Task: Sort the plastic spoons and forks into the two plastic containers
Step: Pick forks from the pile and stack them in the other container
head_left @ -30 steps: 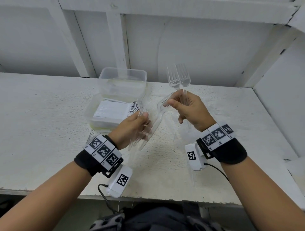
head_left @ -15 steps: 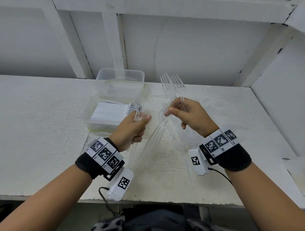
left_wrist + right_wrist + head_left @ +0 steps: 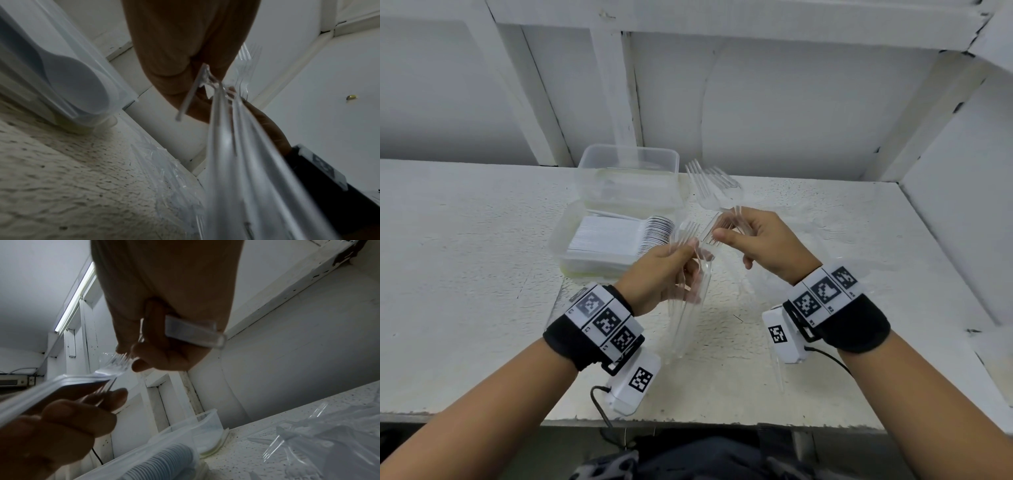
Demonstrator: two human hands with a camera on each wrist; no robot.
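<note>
Left hand [image 3: 664, 277] fingers curl round clear plastic forks [image 3: 690, 308]; right hand [image 3: 763, 246] pinches another clear fork bundle [image 3: 717, 192] above the white counter [image 3: 465, 274].

Two plastic containers [image 3: 627, 178] — one stacked with white spoons [image 3: 619, 236], too many to count; several clear forks [image 3: 710, 192].

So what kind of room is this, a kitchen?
Probably not a kitchen; more like a plain workroom or storeroom. There's a rough white-painted bench, bare white walls with chipped paint, and a tube light overhead.
</note>
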